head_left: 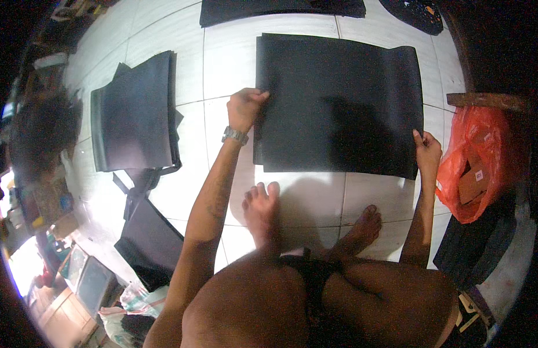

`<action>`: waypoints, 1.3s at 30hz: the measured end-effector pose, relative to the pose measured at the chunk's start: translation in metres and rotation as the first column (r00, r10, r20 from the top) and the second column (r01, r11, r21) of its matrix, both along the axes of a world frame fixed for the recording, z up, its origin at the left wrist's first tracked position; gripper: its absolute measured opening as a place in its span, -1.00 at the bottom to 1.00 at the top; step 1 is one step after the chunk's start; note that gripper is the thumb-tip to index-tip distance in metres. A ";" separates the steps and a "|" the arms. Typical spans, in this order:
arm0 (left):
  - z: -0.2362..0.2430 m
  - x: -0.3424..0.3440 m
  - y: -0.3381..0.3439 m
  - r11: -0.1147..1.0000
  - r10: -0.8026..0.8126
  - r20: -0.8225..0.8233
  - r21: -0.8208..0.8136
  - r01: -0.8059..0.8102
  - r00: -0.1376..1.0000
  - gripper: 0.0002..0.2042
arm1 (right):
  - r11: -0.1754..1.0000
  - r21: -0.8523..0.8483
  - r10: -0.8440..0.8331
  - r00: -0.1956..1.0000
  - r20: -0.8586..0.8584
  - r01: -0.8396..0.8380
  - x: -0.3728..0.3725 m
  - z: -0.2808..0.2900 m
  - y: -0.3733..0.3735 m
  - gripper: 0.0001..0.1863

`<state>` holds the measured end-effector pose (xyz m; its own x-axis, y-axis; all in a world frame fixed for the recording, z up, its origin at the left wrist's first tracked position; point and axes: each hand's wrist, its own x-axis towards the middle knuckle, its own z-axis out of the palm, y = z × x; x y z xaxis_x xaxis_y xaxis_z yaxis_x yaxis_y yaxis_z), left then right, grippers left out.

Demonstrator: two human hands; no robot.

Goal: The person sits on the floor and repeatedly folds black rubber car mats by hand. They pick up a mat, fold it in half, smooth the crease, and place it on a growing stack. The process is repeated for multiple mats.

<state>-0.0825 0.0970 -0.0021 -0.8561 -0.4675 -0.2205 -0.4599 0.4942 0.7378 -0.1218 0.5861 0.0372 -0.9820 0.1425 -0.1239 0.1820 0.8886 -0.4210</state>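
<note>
A wide black sheet [327,110], looking like cloth or thin leather, lies on the floor in front of me; its left edge shows more than one layer. My left hand [245,110], with a metal watch [234,136] on the wrist, is closed on the sheet's left edge, thumb and fingers pinched together. At the lower right edge, my right hand [426,152] grips the sheet between thumb and fingers. The sheet rises in a soft bend along its right side. A shadow falls across its middle and right part.
Stacked black sheets [135,116] lie at the left, with more black pieces [150,238] below them. Another dark stack [280,11] is at the far edge. A red plastic bag [477,162] holding a brown box stands at the right. My bare feet [262,211] rest on white tiles [228,58].
</note>
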 end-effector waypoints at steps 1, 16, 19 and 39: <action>0.000 0.000 -0.001 1.000 -0.005 0.017 0.028 0.004 1.000 -0.61 | 0.999 0.042 -0.006 1.000 0.024 0.005 -0.002 -0.004 0.004 -0.44; 0.003 -0.010 -0.003 0.994 0.017 0.052 -0.105 -0.012 0.999 -0.63 | 0.993 -0.009 -0.122 0.990 -0.070 0.121 0.005 0.003 -0.004 -0.45; 0.001 -0.012 -0.007 0.992 -0.075 0.076 -0.097 0.083 0.994 -0.64 | 0.990 -0.027 -0.141 0.988 -0.061 0.139 0.004 0.003 -0.003 -0.44; -0.010 -0.007 -0.009 0.973 -0.003 0.017 -0.231 0.007 1.000 -0.65 | 0.988 -0.034 -0.154 0.988 -0.025 0.153 0.010 -0.007 0.002 -0.47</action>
